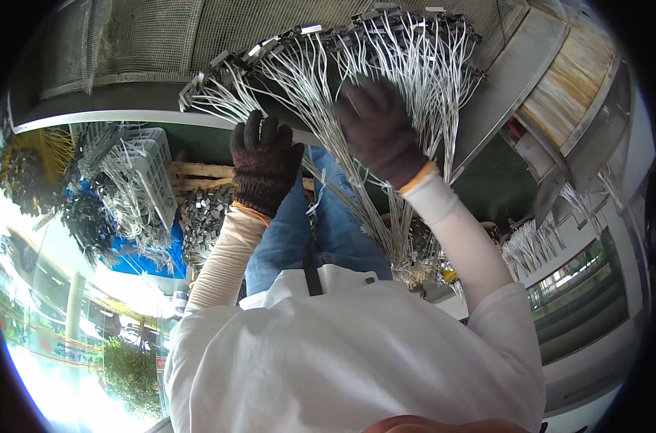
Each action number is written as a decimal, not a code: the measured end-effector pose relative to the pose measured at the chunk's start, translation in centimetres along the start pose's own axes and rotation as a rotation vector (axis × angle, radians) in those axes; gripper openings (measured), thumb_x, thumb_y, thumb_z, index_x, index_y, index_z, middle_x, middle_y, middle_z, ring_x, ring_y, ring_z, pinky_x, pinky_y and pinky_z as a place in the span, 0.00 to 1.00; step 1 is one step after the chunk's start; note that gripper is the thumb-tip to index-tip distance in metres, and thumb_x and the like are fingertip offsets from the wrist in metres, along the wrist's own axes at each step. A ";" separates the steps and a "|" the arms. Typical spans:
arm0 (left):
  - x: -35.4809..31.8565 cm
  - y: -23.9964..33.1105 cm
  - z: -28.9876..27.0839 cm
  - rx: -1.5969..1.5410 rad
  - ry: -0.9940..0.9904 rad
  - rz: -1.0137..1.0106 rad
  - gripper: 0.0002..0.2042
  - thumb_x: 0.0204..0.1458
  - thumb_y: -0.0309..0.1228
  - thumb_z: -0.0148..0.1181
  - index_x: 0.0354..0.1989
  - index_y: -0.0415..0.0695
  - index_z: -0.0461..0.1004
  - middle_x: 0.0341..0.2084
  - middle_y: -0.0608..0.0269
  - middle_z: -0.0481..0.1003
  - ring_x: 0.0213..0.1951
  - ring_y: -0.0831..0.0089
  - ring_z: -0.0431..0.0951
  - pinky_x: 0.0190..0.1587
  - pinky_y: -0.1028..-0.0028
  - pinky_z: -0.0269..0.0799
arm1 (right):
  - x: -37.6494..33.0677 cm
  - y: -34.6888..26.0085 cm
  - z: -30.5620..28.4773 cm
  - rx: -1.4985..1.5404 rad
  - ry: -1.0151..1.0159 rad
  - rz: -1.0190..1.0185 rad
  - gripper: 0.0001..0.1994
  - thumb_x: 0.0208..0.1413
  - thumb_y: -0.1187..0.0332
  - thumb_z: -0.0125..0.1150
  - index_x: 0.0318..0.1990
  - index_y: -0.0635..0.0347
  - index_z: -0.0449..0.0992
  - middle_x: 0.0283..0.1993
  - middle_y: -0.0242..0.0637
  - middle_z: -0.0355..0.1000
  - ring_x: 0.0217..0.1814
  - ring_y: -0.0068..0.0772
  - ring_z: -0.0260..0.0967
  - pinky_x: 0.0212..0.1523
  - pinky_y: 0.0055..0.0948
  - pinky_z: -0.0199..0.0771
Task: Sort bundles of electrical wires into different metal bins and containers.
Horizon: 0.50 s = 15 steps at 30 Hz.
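Note:
My left hand (265, 164), in a dark knit glove with an orange cuff, is at the table's near edge with its fingers apart. Its fingertips reach the tails of the leftmost bunch of silvery wires (227, 97). Over the middle bunch of wires (306, 79) is my right hand (380, 131), gloved alike and blurred. Its fingers look stretched out and apart, with no grip visible; what lies under the palm is hidden. A dense bunch of wires (421, 65) fans out beyond and to its right. Dark rectangular connectors (299, 32) cap the far ends of the wires.
Wire mesh (140, 43) covers the far side of the dark table, edged by a pale metal rim (126, 119). At left stand a white plastic crate (151, 162) and piles of wired parts (90, 216). Long wire tails (371, 216) hang beside my right leg. A wooden-looking panel (573, 79) is at right.

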State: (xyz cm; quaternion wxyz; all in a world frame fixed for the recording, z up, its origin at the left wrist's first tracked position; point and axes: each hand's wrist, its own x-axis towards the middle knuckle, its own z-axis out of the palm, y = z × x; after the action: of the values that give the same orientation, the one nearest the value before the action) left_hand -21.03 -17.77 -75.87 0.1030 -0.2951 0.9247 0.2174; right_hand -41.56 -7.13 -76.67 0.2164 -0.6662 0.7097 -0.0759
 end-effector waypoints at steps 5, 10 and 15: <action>-0.4 -0.3 -0.9 -0.023 -0.034 -0.038 0.22 0.43 0.41 0.67 0.47 0.46 0.74 0.47 0.60 0.70 0.54 0.55 0.67 0.57 0.52 0.61 | 3.4 -2.4 3.6 -0.047 -0.179 -0.080 0.18 0.61 0.63 0.46 0.58 0.39 0.73 0.70 0.40 0.60 0.72 0.43 0.54 0.72 0.57 0.42; -1.3 -0.9 -1.3 -0.018 0.027 -0.028 0.25 0.42 0.41 0.67 0.50 0.46 0.73 0.44 0.61 0.69 0.51 0.57 0.68 0.54 0.54 0.63 | 3.5 0.2 1.5 -0.175 -0.202 0.060 0.18 0.61 0.60 0.49 0.57 0.40 0.73 0.69 0.42 0.61 0.74 0.45 0.51 0.72 0.60 0.39; -1.6 -1.3 -1.5 -0.027 0.050 -0.013 0.27 0.42 0.40 0.67 0.52 0.45 0.71 0.41 0.61 0.68 0.47 0.58 0.69 0.51 0.55 0.64 | 3.1 1.5 1.3 -0.126 -0.163 0.152 0.23 0.50 0.57 0.63 0.56 0.42 0.74 0.68 0.44 0.61 0.72 0.44 0.52 0.68 0.56 0.46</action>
State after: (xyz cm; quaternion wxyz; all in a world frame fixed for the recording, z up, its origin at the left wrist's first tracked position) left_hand -19.06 -18.60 -74.52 0.0772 -0.3078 0.9220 0.2220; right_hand -42.48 -9.79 -79.08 0.2362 -0.6268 0.7415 0.0397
